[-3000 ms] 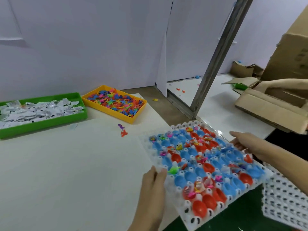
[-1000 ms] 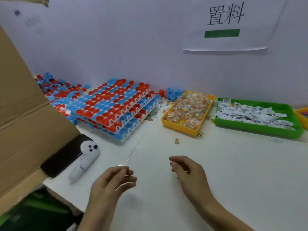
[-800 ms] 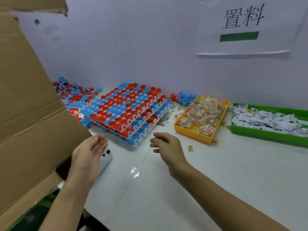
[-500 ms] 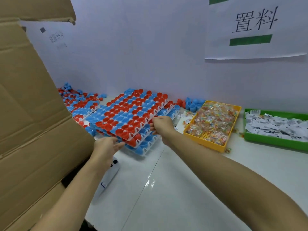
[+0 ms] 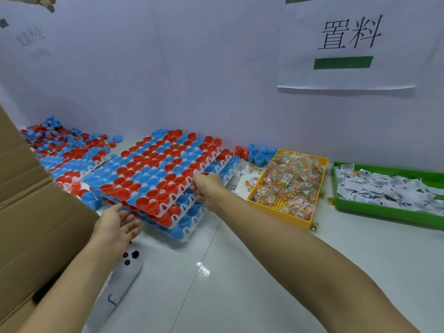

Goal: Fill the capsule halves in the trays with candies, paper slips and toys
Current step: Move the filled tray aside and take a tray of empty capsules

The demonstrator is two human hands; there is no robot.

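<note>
A stack of white trays point(image 5: 168, 210) holding empty red and blue capsule halves stands at the middle left of the white table. My right hand point(image 5: 206, 186) grips the right edge of the top tray point(image 5: 158, 174), which is tilted slightly above the stack. My left hand point(image 5: 117, 224) is open, palm up, just in front of the stack's near-left corner, touching nothing. A yellow tray of wrapped candies point(image 5: 290, 186) sits to the right of the stack. Beside that, a green tray of paper slips point(image 5: 389, 191).
A large cardboard box flap point(image 5: 31, 224) fills the left side. A white handheld device point(image 5: 120, 280) lies on the table under my left forearm. More capsule trays and loose halves point(image 5: 67, 150) lie at the far left, and a small pile point(image 5: 259, 152) behind the candies.
I turned from the filled tray on the right toward the left stack. Both hands reached forward; my right hand took hold of the top tray's edge and raised it slightly.
</note>
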